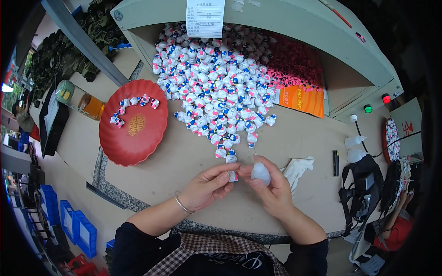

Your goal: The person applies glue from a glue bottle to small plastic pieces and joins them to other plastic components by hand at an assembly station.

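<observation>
Between the thumb and fingers of my left hand (212, 186) is a small white figurine (233, 176) with a pink patch. My right hand (275, 193) is closed around a small translucent white squeeze bottle (261, 174), held close beside the figurine. A thin tip appears to point up and away from the bottle. Just beyond my fingers begins a large heap of white, blue and pink figurines (212, 87), spreading back under a pale green shelf. On the left, a red scalloped plate (152, 122) carries several figurines along its far and left rim.
Small pink pieces (294, 69) lie on an orange sheet (306, 101) under the shelf (258, 14). At right are a white cloth (299, 170), a black lighter-like object (335, 163), white bottles (355, 155) and a black bag (363, 191). A jar of amber liquid (83, 101) lies left. Another person sits far right.
</observation>
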The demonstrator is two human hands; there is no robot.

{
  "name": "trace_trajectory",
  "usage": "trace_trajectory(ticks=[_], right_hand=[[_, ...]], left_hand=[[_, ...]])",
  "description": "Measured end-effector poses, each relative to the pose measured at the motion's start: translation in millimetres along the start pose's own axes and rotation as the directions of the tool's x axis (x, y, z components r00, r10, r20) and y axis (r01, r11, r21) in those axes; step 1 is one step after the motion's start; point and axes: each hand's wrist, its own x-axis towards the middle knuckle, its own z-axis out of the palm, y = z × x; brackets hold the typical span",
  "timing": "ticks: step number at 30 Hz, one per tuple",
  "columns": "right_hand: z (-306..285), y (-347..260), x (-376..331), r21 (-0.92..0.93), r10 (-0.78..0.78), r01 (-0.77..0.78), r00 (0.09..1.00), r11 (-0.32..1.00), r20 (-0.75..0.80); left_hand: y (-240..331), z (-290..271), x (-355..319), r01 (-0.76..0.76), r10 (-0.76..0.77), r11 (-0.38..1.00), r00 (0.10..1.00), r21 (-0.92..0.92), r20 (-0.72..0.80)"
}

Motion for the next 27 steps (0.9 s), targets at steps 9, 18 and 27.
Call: trace_trajectory(ticks=[9, 18, 27], right_hand=[[-16, -6, -6, 0.126, 0.13, -0.112, 0.982, 0.986, -0.137], [-18, -2, -26, 0.144, 0.16, -0.129, 0.96, 0.981, -0.23], [-13, 17, -26, -0.195, -0.239, 0.187, 0.927, 0.963, -0.289]], left_hand=[[-2, 5, 3, -0.027, 0.035, 0.995, 0.996, 0.092, -0.084], [-2, 3, 11, -0.067, 0.067, 0.998, 0.986, 0.005, -0.155], [-2, 1, 10, -0.081, 0.069, 0.995, 0.977, -0.05, -0.201]])
